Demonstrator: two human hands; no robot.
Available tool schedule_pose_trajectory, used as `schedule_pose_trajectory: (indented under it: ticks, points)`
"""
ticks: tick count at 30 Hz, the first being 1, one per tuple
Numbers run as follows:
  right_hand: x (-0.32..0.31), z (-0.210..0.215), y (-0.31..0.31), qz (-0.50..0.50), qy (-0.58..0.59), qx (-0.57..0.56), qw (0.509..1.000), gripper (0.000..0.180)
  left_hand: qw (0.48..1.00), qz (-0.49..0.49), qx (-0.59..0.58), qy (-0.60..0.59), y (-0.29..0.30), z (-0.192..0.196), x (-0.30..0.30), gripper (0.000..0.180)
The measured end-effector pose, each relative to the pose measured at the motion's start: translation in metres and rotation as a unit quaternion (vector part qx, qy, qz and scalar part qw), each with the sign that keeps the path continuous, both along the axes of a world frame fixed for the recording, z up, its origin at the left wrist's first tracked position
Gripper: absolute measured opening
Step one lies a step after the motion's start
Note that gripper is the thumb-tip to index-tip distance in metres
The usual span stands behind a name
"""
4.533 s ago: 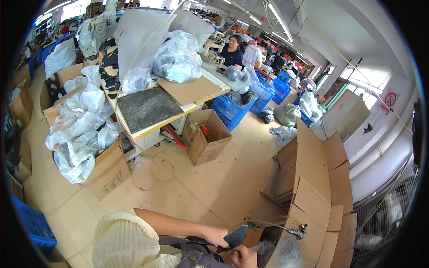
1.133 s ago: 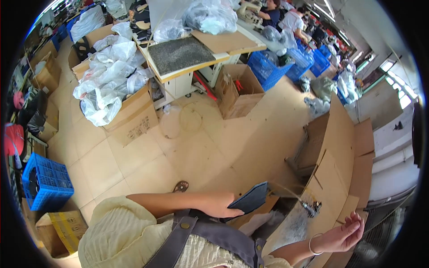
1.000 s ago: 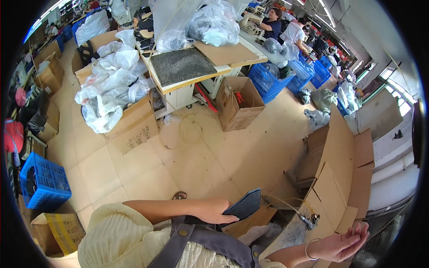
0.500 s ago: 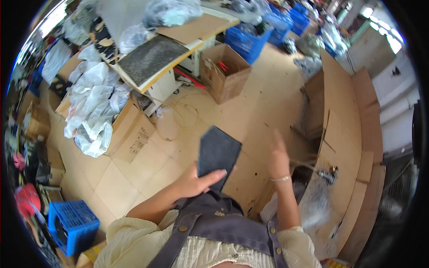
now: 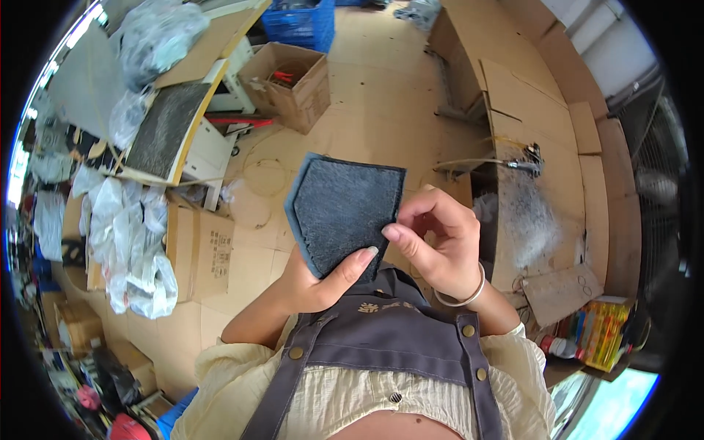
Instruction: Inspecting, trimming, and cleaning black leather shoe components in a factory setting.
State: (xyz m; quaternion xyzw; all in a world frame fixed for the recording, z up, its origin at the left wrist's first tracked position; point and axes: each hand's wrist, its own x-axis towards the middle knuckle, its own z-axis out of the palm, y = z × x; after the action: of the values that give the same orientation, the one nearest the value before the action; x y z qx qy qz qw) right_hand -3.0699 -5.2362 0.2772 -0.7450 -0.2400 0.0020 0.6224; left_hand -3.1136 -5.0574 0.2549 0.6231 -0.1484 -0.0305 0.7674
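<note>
A dark grey, pocket-shaped flat piece (image 5: 345,209) with a pointed left side and a lighter blue-grey border is held up in front of my apron. My left hand (image 5: 323,282) grips it from the lower left, thumb lying on its face and the other fingers hidden behind. My right hand (image 5: 440,242), with a bracelet at its wrist, is at the piece's right edge. Its thumb and index finger are curled together there, pinching the edge. Whether a thread or anything else small lies between those fingertips cannot be made out.
On the right stands a cardboard-covered bench (image 5: 543,139) carrying an air gun with a hose (image 5: 517,163). At left, a carton (image 5: 198,253) overflows with clear plastic bags (image 5: 132,242). Beyond are a table with a dark pad (image 5: 167,132), an open cardboard box (image 5: 301,88) and a blue crate (image 5: 299,26).
My right hand has come in from the right, away from the bench side, to the piece's edge. The piece is raised and turned to face me more squarely. My view has swung right.
</note>
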Motion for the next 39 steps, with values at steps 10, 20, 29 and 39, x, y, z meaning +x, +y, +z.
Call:
schedule_pose_trajectory:
  ticks: [10,20,29,39]
  points:
    - [-0.014,-0.003,-0.042,-0.033,-0.057,0.015,0.998,0.008,0.996,-0.083,0.009,0.034,-0.003,0.033,0.037,0.043]
    - [-0.016,-0.002,-0.066,0.002,-0.015,0.038,0.999,0.004,0.984,-0.123,0.129,0.011,-0.032,0.046,0.031,0.016]
    - [-0.024,0.018,-0.076,-0.038,-0.106,-0.074,0.991,0.008,0.978,-0.119,0.164,-0.045,-0.047,0.050,0.019,0.018]
    - [-0.024,0.019,-0.084,-0.081,-0.097,-0.056,0.990,0.010,0.980,-0.119,0.152,-0.046,-0.059,0.047,0.014,0.024]
